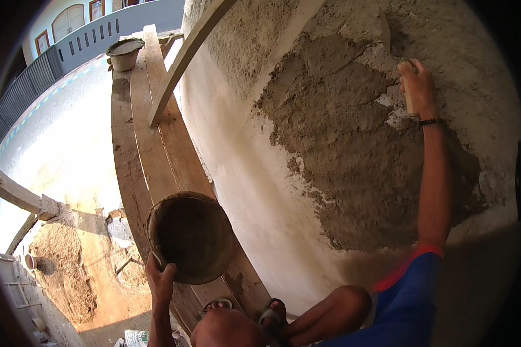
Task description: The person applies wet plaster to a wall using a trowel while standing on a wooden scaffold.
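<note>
My left hand (161,277) grips the rim of a dark, round bucket (194,237), thumb over the edge. The bucket tilts toward me above the planks, and its inside is dark, with little mortar to be made out. My right hand (418,87) is raised to the wall, closed around the pale handle of a trowel (386,33). The blade shows nearly edge-on against the wall, above my fist. Beneath and left of that hand spreads a broad patch of wet grey-brown mortar (353,150), rough and ragged at its borders, on the paler wall (260,191).
I squat on a scaffold of wooden planks (127,156) along the wall. A slanting timber (185,63) crosses above them. Another bucket (125,55) stands at the far end. Far below lie a sand heap (61,266) and a small pail (30,263); another beam (17,194) juts in at left.
</note>
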### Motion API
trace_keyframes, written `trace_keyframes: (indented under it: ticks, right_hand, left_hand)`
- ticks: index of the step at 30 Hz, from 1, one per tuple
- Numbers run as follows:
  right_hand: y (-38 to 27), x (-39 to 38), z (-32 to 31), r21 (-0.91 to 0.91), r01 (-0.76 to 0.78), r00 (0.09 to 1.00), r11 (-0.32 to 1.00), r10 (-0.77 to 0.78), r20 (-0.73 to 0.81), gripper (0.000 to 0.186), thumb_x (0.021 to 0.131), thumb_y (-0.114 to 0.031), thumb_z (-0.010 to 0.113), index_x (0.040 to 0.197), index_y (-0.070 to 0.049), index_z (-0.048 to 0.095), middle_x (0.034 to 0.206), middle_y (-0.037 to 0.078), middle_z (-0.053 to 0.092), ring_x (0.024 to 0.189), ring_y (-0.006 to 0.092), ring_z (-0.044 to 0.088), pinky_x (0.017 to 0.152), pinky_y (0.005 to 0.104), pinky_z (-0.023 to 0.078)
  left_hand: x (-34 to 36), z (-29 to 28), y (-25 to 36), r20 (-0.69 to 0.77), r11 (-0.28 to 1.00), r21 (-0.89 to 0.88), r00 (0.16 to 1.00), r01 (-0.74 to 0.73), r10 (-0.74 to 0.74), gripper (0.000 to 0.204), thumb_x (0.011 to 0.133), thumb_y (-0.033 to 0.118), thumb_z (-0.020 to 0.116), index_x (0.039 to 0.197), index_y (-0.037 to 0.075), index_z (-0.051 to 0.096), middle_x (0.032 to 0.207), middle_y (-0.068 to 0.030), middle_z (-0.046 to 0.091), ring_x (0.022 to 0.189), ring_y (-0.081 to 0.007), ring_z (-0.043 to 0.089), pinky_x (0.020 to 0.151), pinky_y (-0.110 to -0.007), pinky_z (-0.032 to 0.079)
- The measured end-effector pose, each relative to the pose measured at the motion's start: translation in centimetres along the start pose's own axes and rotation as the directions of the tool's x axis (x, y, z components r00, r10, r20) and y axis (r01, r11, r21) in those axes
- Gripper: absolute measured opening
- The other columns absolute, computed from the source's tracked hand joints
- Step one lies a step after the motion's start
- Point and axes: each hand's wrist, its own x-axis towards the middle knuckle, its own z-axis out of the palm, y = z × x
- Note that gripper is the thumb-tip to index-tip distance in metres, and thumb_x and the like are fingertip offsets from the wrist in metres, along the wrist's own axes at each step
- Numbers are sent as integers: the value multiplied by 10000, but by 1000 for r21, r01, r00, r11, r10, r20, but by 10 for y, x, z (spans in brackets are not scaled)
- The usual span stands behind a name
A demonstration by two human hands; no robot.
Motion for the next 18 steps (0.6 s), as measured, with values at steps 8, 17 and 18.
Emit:
trace_keyframes:
  ticks: [8, 17, 18]
  right_hand:
    - [-42, -118, 52, 76, -188, 867, 979, 129, 482, 542, 934, -276, 654, 1360, 19, 499, 890, 81, 631, 614, 103, 599, 544, 301, 531]
    - [48, -210, 164, -162, -96, 758, 982, 178, 627, 549, 863, -234, 682, 1309, 55, 542, 1219, 273, 624, 1143, 403, 604, 937, 466, 504]
    - [66, -204, 172, -158, -135, 810, 978, 201, 551, 551, 856, -233, 684, 1307, 52, 547, 1212, 277, 625, 1138, 411, 602, 934, 468, 507]
  left_hand:
    - [4, -12, -12, -83, 995, 8, 992, -99, 99, 458, 743, 89, 585, 1173, -65, 555, 1032, -152, 624, 942, -225, 572, 883, -356, 470]
    - [5, -11, -6, -45, 998, 4, 997, -65, 65, 444, 751, 100, 586, 1158, -75, 552, 985, -142, 632, 896, -218, 579, 843, -347, 480]
    - [5, -12, -3, -45, 997, 2, 996, -80, 80, 439, 751, 100, 584, 1152, -75, 552, 974, -138, 633, 883, -214, 577, 834, -345, 481]
